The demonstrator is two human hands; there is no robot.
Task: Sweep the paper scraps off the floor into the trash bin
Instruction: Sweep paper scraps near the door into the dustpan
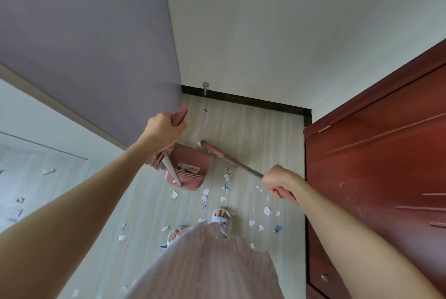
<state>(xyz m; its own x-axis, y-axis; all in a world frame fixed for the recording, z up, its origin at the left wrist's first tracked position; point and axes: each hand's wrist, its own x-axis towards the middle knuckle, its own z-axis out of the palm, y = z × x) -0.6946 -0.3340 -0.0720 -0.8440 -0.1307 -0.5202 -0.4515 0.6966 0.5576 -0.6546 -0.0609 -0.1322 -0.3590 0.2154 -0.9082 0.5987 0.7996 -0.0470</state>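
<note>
Paper scraps (225,187) lie scattered over pale wood-look floor (253,129), thickest from frame ctr down toward 6 o'clock, around the person's feet in light slippers (223,220). More bits trail to 7 o'clock and along the far-left floor at 9 o'clock.

Left hand (164,127), at approx 10 o'clock from ctr, is curled round the pink grip of a long-handled dustpan (185,170); its metal shaft slants down to the pink pan, which sits on the floor just below that hand. Right hand (281,182), at approx 3 o'clock, is wrapped round the handle of a broom (231,160), whose shaft runs up-left to a pink head near the pan's upper right edge. Contact betw. broom head and pan can't be judged.

Most scraps lie betw. and below the two hands, nearer the right hand, just off the pan's right side & lower lip. One scrap rests near the broom head at 12 o'clock of the pan.

Dark red wooden door (376,154) fills the right side, 2 to 5 o'clock; lilac wall (84,33) at upper left; black skirting (253,100) with a metal doorstop (205,87) at 12 o'clock.
</note>
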